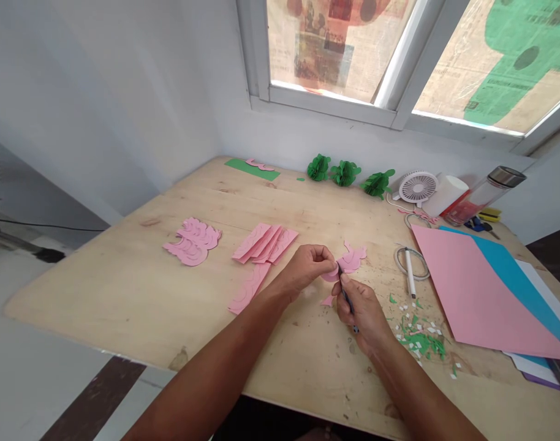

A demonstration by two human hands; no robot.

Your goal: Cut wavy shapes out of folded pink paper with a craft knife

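My left hand pinches a small pink paper piece between thumb and fingertips, just above the table. My right hand is closed around a slim dark tool, whose tip meets the pink paper by my left fingertips; I cannot make out whether it is a cutter or scissors. Just beyond the fingertips lies a pink paper offcut, and a small pink scrap rests below. Folded pink paper strips with drawn curves lie left of my left hand. Farther left sits a pile of scalloped pink cutouts.
Green paper flowers stand along the wall, left of a small white fan and a bottle. A white marker, green and white scraps and large pink sheets occupy the right. A green strip lies at the back left.
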